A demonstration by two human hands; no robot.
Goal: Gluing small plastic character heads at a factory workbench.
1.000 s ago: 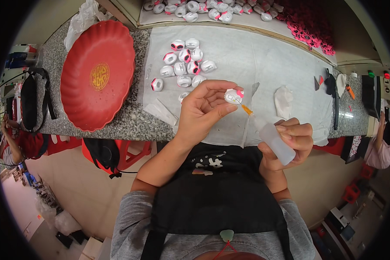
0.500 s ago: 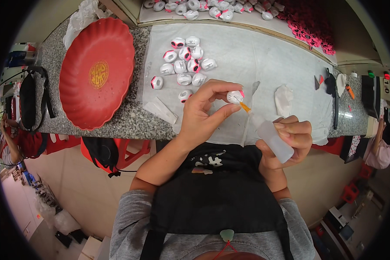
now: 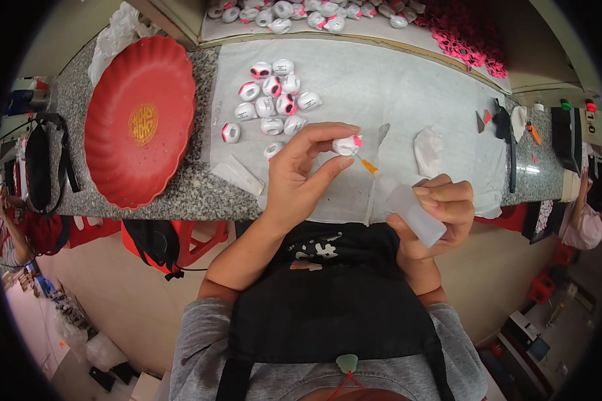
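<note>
My left hand pinches a small white plastic piece with a pink patch between thumb and fingertips, above the white sheet. Gripped in my right hand is a translucent squeeze bottle, tilted toward the piece. Its orange needle tip points up and left, with the thin end close to the piece's lower right side; whether it touches, I cannot tell. Beyond my left hand, a cluster of similar white pieces lies on the sheet, several showing pink and black openings.
A large red scalloped tray stands at the left on the granite counter. Crumpled white tissue and a folded paper strip lie on the white sheet. A shelf at the back bears more white pieces and pink parts.
The white piece has turned in my left fingers, and its pink patch now faces differently. The needle tip has drawn slightly away from it. The whole view has shifted a little.
</note>
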